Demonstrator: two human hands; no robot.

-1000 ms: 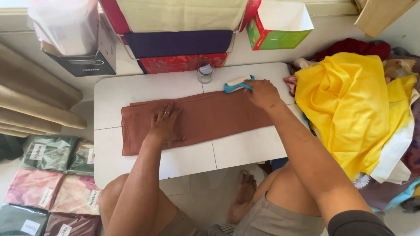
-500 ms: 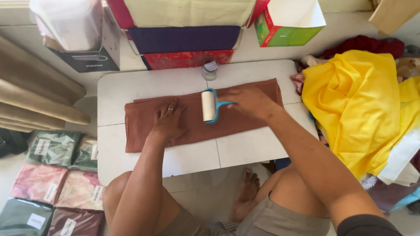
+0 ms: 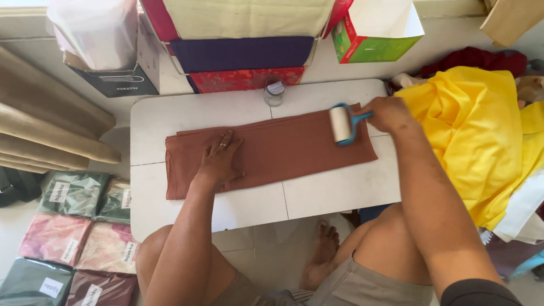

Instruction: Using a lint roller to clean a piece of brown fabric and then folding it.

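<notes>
On the white surface [image 3: 170, 113] we find a brown cloth [image 3: 283, 150] laid flat. Our left hand [image 3: 218, 161] presses it, fingers spread; our right hand [image 3: 388, 113] grips a roller [image 3: 341, 124] at its right end. A jar [image 3: 274, 92] stands behind; yellow fabric [image 3: 464, 130] is heaped alongside.

A long folded brown cloth [image 3: 272, 150] lies across the middle of a low white table [image 3: 334, 192]. The left hand [image 3: 218, 161] presses flat on the cloth's left part, fingers spread. Toward the right of the frame, the right hand [image 3: 388, 115] grips the blue handle of a lint roller [image 3: 341, 124], whose white roll rests on the cloth near its right end. A small glass jar [image 3: 274, 92] stands on the table's far edge. A yellow cloth [image 3: 470, 130] is heaped at the right; packaged fabrics [image 3: 73, 232] lie at the lower left.
</notes>
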